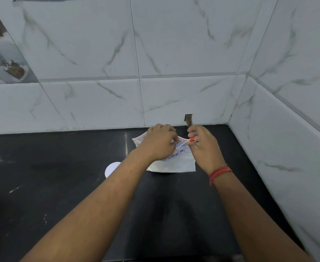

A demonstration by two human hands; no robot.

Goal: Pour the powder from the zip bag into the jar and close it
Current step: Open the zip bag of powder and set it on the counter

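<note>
At frame centre, my left hand (160, 143) and right hand (202, 146) pinch the zip bag (176, 161) top. A sharp tug could, I judge, spill powder.

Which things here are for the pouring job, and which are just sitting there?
For the job:
- zip bag, marked with handwriting, held at its top by the left hand and right hand
- orange slider on the bag's zip, pinched by the right hand
- white round thing beside the bag, maybe the jar's lid; hard to tell

Just there:
- red thread band on the right wrist
- black counter
- tiled wall
</note>
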